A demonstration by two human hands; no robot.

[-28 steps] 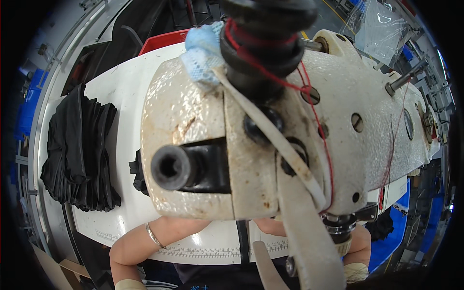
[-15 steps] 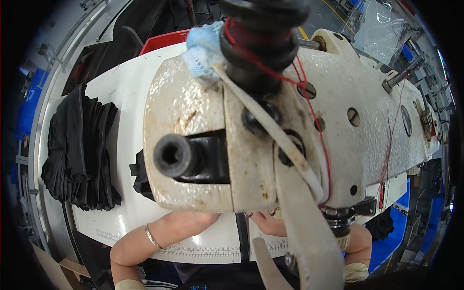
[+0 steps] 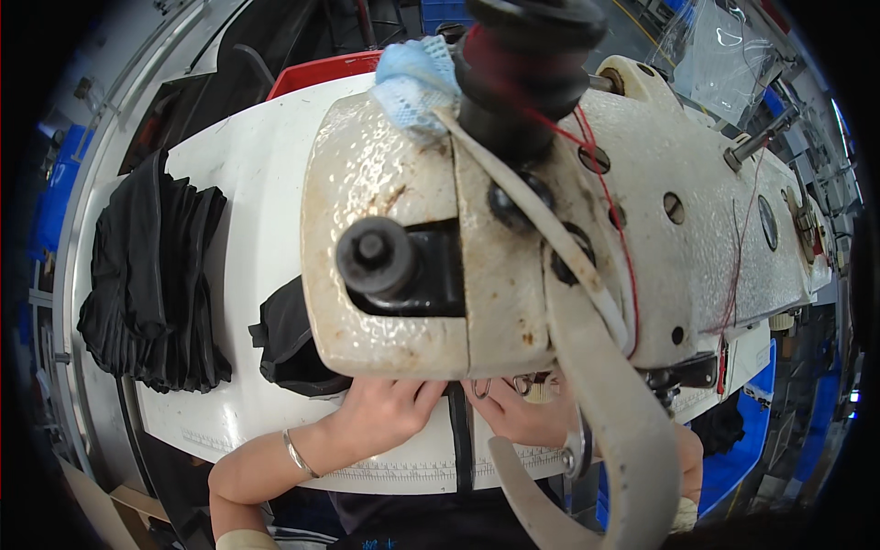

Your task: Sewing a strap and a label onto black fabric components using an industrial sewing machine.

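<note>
A white sewing machine head (image 3: 394, 174) fills the middle and covers the spot where both hands meet. My left hand (image 3: 390, 412), below its front edge, has bent fingers whose tips are hidden under the head. Across from it, my right hand (image 3: 527, 412) reaches in the same way, partly behind a curved white metal arm (image 3: 632, 440). Between the hands a narrow black strip (image 3: 461, 440) runs down over the table's near edge. Whether either hand grips it is not visible. Dark folded fabric (image 3: 298, 339) lies left of the head, partly covered by it.
A thick stack of black pleated fabric (image 3: 151, 284) lies on the white table (image 3: 261, 183) at left. Red thread (image 3: 610, 229) runs down the machine from a dark spool (image 3: 527, 73). A blue cloth (image 3: 417, 78) is tucked beside it. A blue bin (image 3: 747, 458) stands at right.
The machine head now appears farther right and slightly higher in view. More of both hands and of the dark fabric shows. A rod end now shows in the machine's round dark fitting.
</note>
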